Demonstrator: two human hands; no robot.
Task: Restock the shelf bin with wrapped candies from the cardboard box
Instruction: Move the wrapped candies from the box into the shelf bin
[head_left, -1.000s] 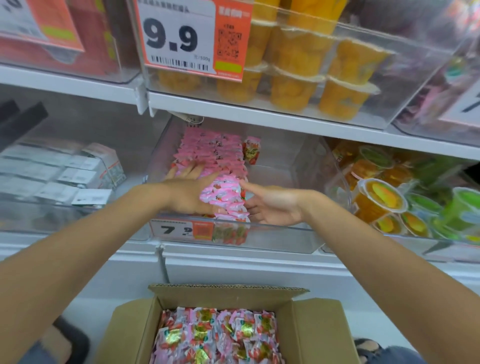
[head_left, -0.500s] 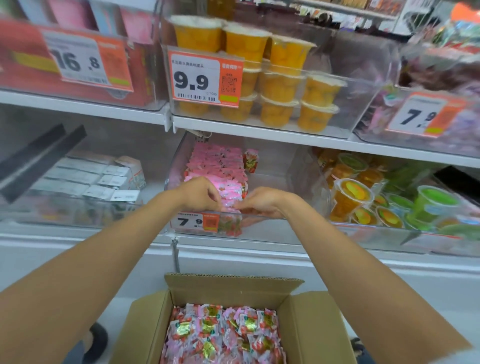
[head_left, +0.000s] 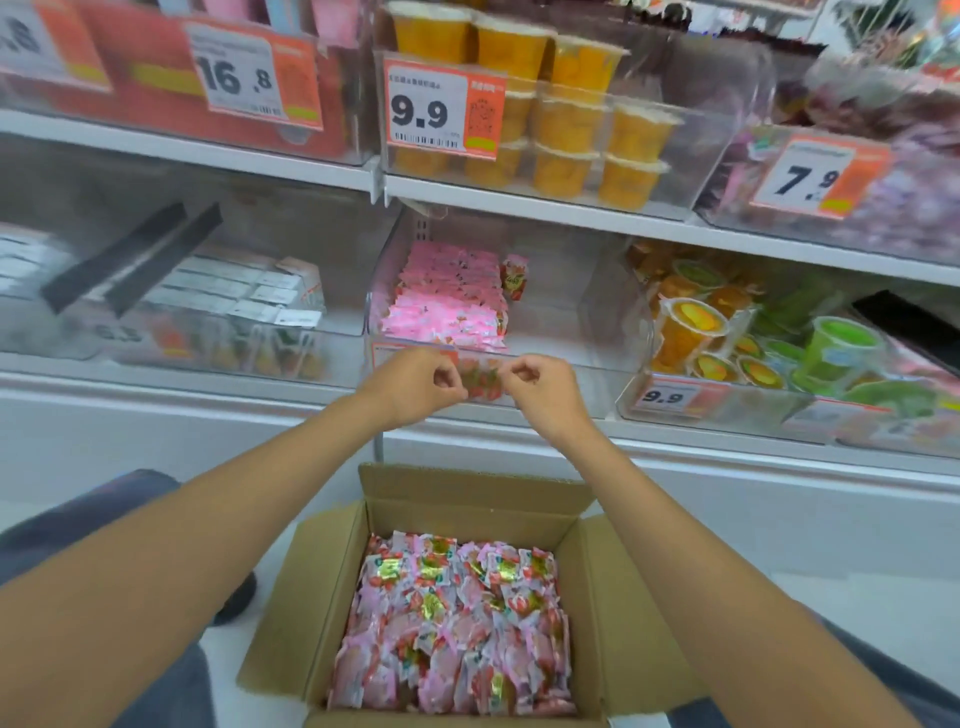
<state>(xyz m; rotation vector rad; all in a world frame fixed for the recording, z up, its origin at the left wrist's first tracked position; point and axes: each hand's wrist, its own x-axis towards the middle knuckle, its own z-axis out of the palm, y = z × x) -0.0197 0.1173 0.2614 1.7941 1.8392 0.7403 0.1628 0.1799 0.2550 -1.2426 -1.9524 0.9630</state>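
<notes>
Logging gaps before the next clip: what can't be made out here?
Head view: whether left hand or right hand pinches anything; curled fingers hide it.
Head view: shelf bin price tag, mostly covered by left hand.
Head view: cardboard box near edge, cut by frame bottom; candies below top layer buried.

Orange cups (head_left: 566, 124) are stacked behind a 9.9 price tag (head_left: 441, 111), and green cups (head_left: 841, 348) are piled at lower right.

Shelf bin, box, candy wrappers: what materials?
Shelf bin: clear rigid plastic, possibly acrylic; glossy, see-through walls with glare. Box: brown cardboard, matte, with folded flaps. Candy wrappers: probably thin plastic film; shiny, crinkled, pink and white print with gold foil-like patches.
</notes>
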